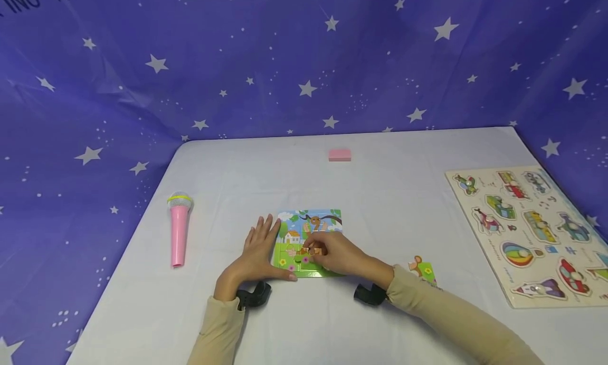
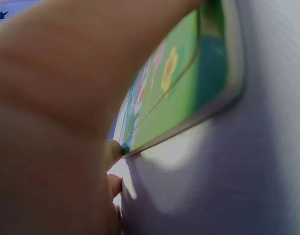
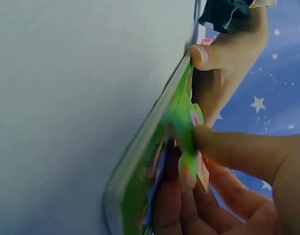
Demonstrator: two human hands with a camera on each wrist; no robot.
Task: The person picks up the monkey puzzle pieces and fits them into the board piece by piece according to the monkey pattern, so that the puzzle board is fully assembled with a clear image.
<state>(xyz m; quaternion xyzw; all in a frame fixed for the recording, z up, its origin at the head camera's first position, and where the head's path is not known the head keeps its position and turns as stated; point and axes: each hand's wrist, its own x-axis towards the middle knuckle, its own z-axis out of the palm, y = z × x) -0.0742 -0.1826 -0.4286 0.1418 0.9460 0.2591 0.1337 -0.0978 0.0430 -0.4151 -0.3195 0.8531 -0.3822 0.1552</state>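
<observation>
A small picture puzzle board [image 1: 311,274] lies on the white table, showing a house, flowers and a deer-like animal under a blue sky. My left hand [image 1: 256,257] rests spread at its left side, thumb along the lower-left corner and fingertips at the left edge. Over the board's middle, my right hand [image 1: 339,250] pinches a green puzzle piece [image 3: 185,122] between thumb and fingers. The right wrist view shows that piece tilted up off the board. Part of the picture is hidden under the right hand.
Another puzzle piece [image 1: 426,271] lies beside the right forearm, partly covered by the sleeve. A large peg puzzle board [image 1: 510,238] with vehicles is at the right. A pink toy microphone [image 1: 179,233] lies left, and a pink block [image 1: 339,155] sits at the back.
</observation>
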